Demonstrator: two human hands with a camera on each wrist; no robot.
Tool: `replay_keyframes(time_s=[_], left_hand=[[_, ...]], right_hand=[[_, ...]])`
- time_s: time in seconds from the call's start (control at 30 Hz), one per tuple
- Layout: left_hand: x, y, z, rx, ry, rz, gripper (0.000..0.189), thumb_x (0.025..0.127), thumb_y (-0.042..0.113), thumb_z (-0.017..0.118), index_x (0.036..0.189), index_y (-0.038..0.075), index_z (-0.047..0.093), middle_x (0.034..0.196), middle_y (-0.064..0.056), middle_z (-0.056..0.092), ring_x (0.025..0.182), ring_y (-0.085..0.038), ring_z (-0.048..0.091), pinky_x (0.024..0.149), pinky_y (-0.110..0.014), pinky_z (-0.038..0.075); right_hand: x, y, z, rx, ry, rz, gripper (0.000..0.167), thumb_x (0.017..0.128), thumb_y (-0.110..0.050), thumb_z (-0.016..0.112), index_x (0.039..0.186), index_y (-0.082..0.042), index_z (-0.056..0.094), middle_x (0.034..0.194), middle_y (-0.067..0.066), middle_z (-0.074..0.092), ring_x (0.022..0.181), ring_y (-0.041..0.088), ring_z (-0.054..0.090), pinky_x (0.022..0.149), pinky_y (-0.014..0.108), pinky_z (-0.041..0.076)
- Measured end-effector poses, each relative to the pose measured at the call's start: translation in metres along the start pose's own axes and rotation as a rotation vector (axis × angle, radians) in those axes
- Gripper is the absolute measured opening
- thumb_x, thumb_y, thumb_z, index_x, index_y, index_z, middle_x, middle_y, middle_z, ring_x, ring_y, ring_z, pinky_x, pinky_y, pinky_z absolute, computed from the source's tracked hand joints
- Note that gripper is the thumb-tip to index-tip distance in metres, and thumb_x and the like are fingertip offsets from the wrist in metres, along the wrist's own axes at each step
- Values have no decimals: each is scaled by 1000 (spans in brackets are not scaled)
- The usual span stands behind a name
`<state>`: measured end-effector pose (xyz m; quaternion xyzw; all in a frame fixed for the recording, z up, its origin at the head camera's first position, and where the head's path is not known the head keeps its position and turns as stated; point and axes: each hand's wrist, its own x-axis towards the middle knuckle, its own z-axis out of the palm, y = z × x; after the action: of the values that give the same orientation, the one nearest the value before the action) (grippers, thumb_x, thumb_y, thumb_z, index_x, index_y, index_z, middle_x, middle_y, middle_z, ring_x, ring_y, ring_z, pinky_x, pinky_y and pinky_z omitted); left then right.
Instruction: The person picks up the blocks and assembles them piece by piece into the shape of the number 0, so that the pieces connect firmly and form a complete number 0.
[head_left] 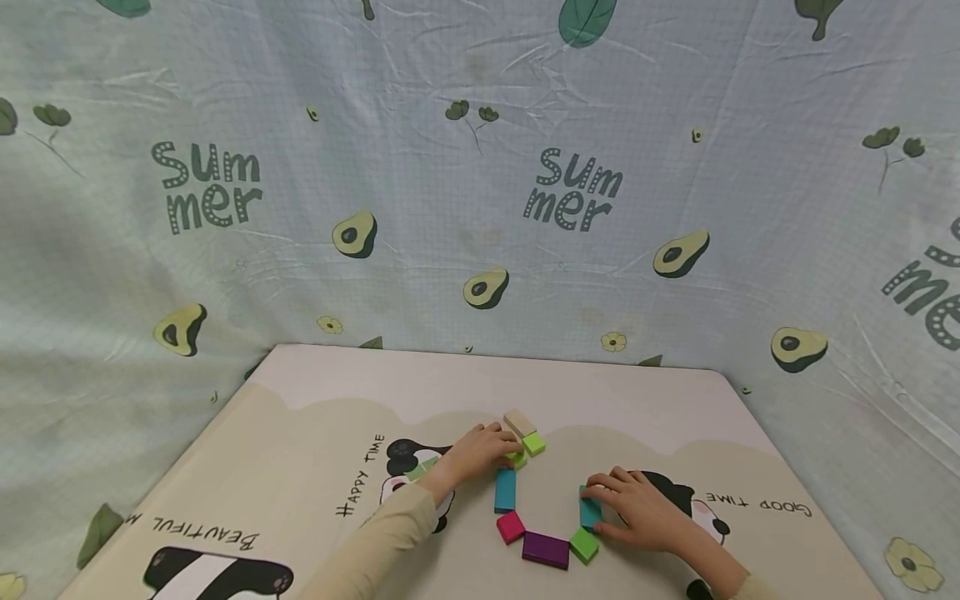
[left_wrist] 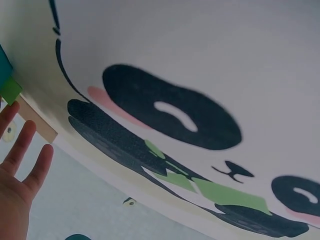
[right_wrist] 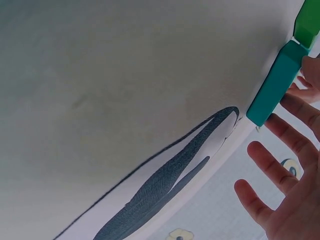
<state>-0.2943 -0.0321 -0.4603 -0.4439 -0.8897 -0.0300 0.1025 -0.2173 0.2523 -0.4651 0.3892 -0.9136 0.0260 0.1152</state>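
A curved row of small coloured blocks lies on the table. My left hand [head_left: 477,455] is at the row's far left side, its thumb and a fingertip pinching a small light green block [head_left: 517,460] that the fingers partly cover. Just nearer is a teal block [head_left: 506,491], followed by a pink-red block [head_left: 511,527], a purple block [head_left: 546,550] and another green block [head_left: 584,545]. On the right side, my right hand [head_left: 637,510] holds a second teal block [right_wrist: 277,82] between thumb and fingertips. Its other fingers are spread, and the block's near end meets the green one.
Beyond the left hand, a green block [head_left: 534,443] touches a plain wooden block [head_left: 519,422]. The pale table mat [head_left: 315,467] carries printed pandas and lettering. A fabric sheet [head_left: 420,167] with avocado prints hangs behind the table and along its sides.
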Motion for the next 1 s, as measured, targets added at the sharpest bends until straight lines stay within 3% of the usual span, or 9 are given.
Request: replay_keyframes(time_s=[0.7, 1.0], left_hand=[[0, 1, -1, 54, 18, 51, 22, 86, 30, 54, 106, 24, 59, 108, 7, 62, 96, -12, 52, 75, -27, 44], [-6, 2, -9, 118, 87, 92, 23, 84, 31, 56, 105, 23, 58, 111, 5, 60, 98, -13, 53, 75, -28, 43]], right_hand=[[0, -1, -2, 6, -22, 14, 36, 82, -49, 54, 113, -29, 55, 112, -10, 54, 93, 9, 45, 76, 39, 39], [0, 0, 0, 8, -23, 11, 37, 83, -49, 54, 113, -29, 55, 113, -10, 54, 94, 9, 45, 76, 40, 40]])
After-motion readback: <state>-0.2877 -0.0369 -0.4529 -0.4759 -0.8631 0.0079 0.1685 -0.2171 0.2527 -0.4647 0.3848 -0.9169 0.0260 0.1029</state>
